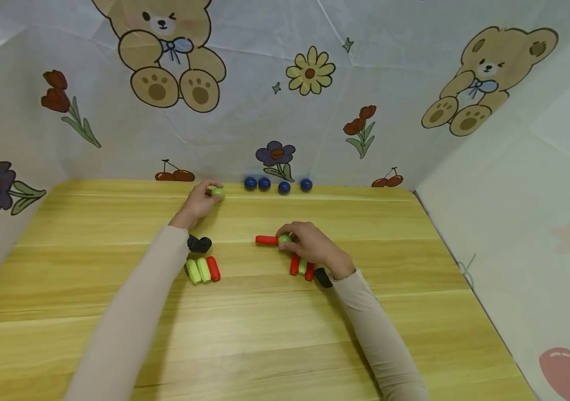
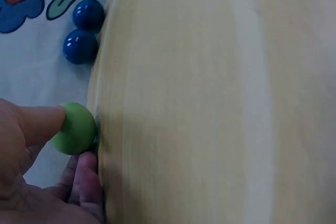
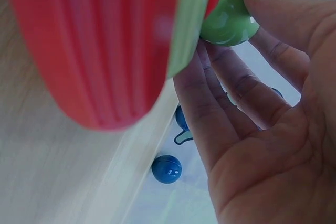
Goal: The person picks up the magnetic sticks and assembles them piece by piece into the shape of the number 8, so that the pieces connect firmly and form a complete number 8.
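the left hand (image 1: 198, 203) pinches a green ball (image 1: 218, 193) near the back of the worktop (image 1: 245, 328); the right hand (image 1: 311, 243) has its grip around a second green ball (image 1: 283, 240), by a red stick (image 1: 266, 240). light, even pressure should prevent rolling.

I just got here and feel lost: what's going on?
At a table, a person's left hand pinches a green ball by the back edge, left of four blue balls. The right hand holds a second green ball at the end of a red stick. Other sticks lie nearby in two rows.
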A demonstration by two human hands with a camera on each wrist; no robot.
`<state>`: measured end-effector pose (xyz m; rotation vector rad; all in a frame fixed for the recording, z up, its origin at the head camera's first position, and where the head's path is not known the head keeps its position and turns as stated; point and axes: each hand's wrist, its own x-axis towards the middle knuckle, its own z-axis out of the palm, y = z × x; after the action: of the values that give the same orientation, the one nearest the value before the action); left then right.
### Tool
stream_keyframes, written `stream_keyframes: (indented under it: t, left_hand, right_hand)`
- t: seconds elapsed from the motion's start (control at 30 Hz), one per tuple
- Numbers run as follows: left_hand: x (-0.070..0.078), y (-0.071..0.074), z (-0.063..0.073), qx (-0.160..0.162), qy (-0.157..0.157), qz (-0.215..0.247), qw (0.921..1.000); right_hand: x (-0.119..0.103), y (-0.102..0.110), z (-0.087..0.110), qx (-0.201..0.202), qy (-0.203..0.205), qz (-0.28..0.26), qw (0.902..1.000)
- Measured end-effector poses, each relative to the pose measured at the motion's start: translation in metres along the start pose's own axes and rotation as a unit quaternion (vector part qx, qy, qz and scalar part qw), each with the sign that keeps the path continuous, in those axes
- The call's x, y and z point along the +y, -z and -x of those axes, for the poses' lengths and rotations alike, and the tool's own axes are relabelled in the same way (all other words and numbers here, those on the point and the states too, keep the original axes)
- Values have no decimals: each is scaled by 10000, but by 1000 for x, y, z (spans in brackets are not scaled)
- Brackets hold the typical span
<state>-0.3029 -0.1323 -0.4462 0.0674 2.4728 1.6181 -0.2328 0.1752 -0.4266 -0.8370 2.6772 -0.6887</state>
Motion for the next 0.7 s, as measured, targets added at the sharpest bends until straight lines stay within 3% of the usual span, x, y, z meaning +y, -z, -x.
stream_keyframes:
  t: [0.17,0.37,0.7]
  left_hand:
    - [3,3,11,-392,-401,-443,9974]
    - [9,4,23,-938,-656,-832,9899]
    - [21,-7,49,-1548,-605,-822,9827]
  right_hand:
    - [0,-1,0,0,-26,-11,10000]
    - [-1,-1,0,10,-75,-95,9999]
    - [0,-2,0,66,-23,-37,10000]
